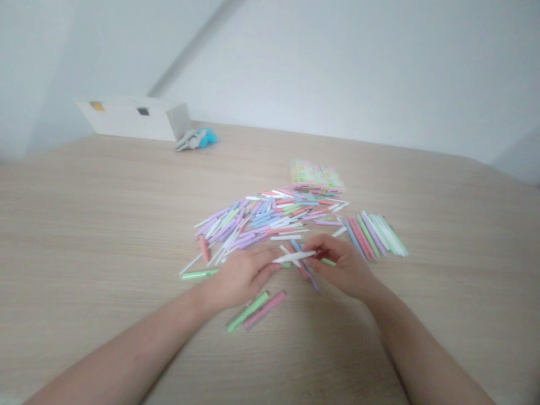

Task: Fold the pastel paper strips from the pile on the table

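Where the hands pinch the white stick, its tips are hidden.

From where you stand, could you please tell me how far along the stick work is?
The neat row on the right looks done. A white stick is in the left hand and right hand. The jumbled pile beyond them seems left.

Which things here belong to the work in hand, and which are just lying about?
In the work:
- white stick, held by left hand and right hand
- loose pile of coloured sticks
- neat row of sticks

Probably just lying about:
- white box
- crumpled grey-and-blue thing

Can't tell: stacked packets.
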{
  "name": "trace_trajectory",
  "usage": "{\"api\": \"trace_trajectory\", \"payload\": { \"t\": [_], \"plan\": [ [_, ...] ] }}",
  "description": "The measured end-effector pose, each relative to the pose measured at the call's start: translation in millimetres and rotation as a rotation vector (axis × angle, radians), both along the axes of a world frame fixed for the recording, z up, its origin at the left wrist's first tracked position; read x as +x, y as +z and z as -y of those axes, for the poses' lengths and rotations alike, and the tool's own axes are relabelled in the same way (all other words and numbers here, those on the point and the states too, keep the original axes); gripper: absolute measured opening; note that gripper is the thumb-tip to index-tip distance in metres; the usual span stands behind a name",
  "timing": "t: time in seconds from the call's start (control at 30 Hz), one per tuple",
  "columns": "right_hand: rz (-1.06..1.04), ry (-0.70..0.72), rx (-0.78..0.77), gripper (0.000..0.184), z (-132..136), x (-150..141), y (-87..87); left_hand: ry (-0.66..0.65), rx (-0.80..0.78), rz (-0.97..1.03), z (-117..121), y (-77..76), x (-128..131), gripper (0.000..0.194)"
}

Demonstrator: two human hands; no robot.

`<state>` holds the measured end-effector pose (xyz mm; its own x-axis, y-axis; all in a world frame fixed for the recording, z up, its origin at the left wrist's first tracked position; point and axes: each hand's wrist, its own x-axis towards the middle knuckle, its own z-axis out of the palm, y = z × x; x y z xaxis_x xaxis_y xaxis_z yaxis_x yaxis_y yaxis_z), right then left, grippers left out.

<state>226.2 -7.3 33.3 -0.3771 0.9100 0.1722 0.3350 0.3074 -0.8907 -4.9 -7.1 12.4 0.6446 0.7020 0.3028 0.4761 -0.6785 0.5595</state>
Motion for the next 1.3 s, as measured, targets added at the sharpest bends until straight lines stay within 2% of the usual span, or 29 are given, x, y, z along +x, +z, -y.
{"api": "trace_trajectory", "payload": {
  "t": [0.07, 0.2, 0.53, 0.6, 0.7, 0.77, 0.83, 0.93, 1.07, 1.2, 1.3],
  "plan": [
    [0.03, -0.018, 0.017, 0.011, 0.4, -0.7, 1.9, -0.006, 0.009, -0.007, -0.1, -0.1, -0.4, 0.034],
    [0.12, -0.092, -0.012, 0.019, 0.6, -3.7, 0.7, -0.013, 0.031, -0.02, 1.1, -0.2, -0.6, 0.034],
    [0.289, -0.091, -0.026, 0.05, 1.1, -8.0, 1.2, -0.024, 0.063, -0.045, 1.9, -1.3, 1.1, 0.031],
    [0.248, -0.064, -0.041, 0.046, 0.8, -6.8, -0.6, -0.018, 0.054, -0.045, 1.1, -1.7, 0.6, 0.032],
    [0.114, -0.025, -0.041, 0.025, -0.1, -4.5, -3.9, 0.013, 0.04, -0.046, 0.0, -1.5, -0.5, 0.034],
    [0.068, -0.031, 0.011, 0.027, -0.5, -3.8, -5.2, 0.03, 0.032, -0.048, -0.5, -1.3, -1.0, 0.035],
    [0.073, -0.051, 0.059, 0.019, -0.5, -4.1, -5.3, 0.027, 0.031, -0.046, -1.0, -1.4, -1.2, 0.034],
    [0.103, -0.079, 0.033, 0.014, 0.3, -6.0, -4.2, 0.018, 0.044, -0.044, -1.1, -1.7, -1.1, 0.033],
    [0.19, -0.109, -0.016, 0.029, 1.6, -8.1, -2.1, 0.004, 0.063, -0.058, 0.7, -0.3, -0.2, 0.033],
    [0.293, -0.089, -0.005, 0.045, 1.5, -8.5, -0.5, -0.009, 0.071, -0.063, 2.3, 0.9, 0.8, 0.032],
    [0.323, -0.071, 0.015, 0.05, 0.6, -7.2, -1.6, -0.015, 0.073, -0.055, 1.6, -0.1, 0.8, 0.032]
  ]
}}
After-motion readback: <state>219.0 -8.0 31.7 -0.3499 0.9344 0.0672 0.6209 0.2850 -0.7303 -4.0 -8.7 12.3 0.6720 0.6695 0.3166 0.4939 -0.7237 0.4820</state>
